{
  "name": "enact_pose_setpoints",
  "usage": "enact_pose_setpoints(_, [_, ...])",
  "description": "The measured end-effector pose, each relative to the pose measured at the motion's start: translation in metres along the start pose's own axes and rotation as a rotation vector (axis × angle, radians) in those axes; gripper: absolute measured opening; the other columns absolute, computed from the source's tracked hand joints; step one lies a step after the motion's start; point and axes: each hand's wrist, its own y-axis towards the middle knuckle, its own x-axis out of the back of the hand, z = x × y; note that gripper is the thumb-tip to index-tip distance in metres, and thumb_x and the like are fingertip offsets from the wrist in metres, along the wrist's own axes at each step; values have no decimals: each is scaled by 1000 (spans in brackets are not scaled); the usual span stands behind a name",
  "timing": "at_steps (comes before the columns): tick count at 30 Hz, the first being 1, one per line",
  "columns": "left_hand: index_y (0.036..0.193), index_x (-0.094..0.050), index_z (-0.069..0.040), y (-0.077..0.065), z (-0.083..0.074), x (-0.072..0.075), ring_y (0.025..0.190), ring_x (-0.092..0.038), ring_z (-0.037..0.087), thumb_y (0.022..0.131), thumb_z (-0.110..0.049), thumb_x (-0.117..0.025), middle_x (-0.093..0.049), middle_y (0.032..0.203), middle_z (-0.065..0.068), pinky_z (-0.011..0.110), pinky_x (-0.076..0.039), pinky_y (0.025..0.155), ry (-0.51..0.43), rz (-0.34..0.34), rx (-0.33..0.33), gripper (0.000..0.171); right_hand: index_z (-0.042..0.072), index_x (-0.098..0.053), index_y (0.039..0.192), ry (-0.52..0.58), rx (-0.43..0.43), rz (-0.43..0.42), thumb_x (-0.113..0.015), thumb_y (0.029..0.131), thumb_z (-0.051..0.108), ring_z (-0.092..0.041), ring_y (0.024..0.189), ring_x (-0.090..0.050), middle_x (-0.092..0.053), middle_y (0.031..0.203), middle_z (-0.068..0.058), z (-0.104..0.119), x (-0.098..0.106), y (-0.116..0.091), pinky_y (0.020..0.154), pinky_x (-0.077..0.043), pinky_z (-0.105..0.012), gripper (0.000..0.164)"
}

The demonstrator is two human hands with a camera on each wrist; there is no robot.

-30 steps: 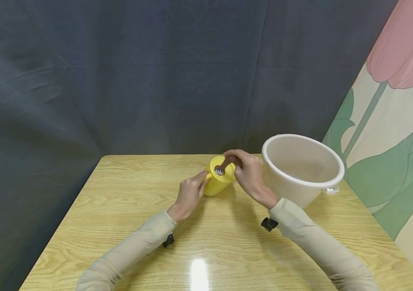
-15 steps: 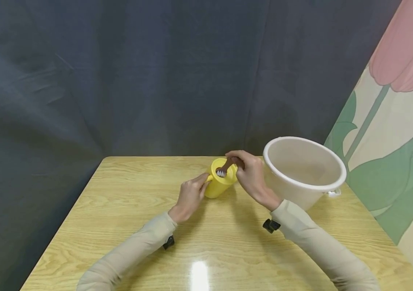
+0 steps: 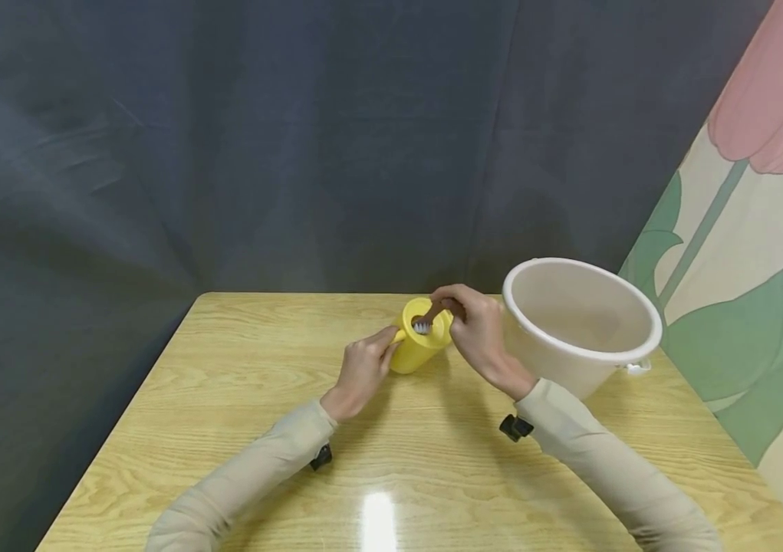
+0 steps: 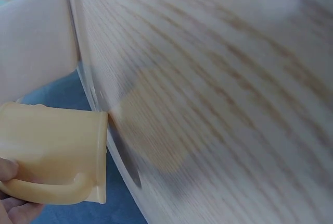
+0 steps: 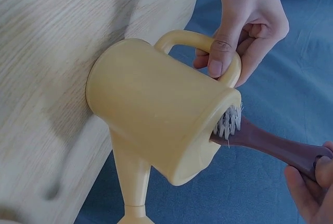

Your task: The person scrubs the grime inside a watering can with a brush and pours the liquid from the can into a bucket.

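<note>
A small yellow watering can stands near the back of the table, its top hole facing up. Its spout shows in the right wrist view. My left hand grips the can's handle, thumb on top of the loop. With my right hand I hold the brown handle of a brush from above. The brush's white bristles sit at the can's opening, partly inside it and close to the rim. The inside of the can is hidden.
A white bucket with a wide mouth stands to the right of my right hand. A dark blue curtain hangs behind the wood-grain table. At the right is a wall painted with a tulip.
Both hands keep their holds on the watering can and the brush. The bristles shift only slightly at the opening. The whole head view drifts a little, carrying everything slightly rightward.
</note>
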Motion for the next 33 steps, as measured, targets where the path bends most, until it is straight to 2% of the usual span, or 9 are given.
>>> enact_pose_setpoints(14, [104, -69, -1, -1, -1, 0, 82, -73, 20, 94, -4, -67, -74, 102, 13, 30, -59, 67, 3, -11, -5, 11, 0, -72, 87, 5, 12, -23, -54, 76, -31, -16, 68, -62, -72, 83, -9, 0, 0, -2, 57, -41, -21, 38])
enact_pose_setpoints(21, [107, -69, 0, 0, 0, 0, 87, -73, 22, 94, -3, -66, -73, 105, 15, 31, -59, 72, -6, -1, 1, 13, 0, -71, 87, 22, 33, -33, -51, 74, -33, -14, 65, -57, -72, 83, -10, -1, 1, -1, 55, -37, -21, 40])
enact_pose_setpoints(33, [102, -69, -2, -1, 0, 1, 75, -71, 17, 94, -4, -67, -74, 98, 12, 31, -58, 62, 3, -16, -1, 8, 1, -71, 86, 15, 53, -71, -51, 72, -34, -14, 62, -54, -72, 81, -9, -3, 1, -2, 54, -35, -21, 42])
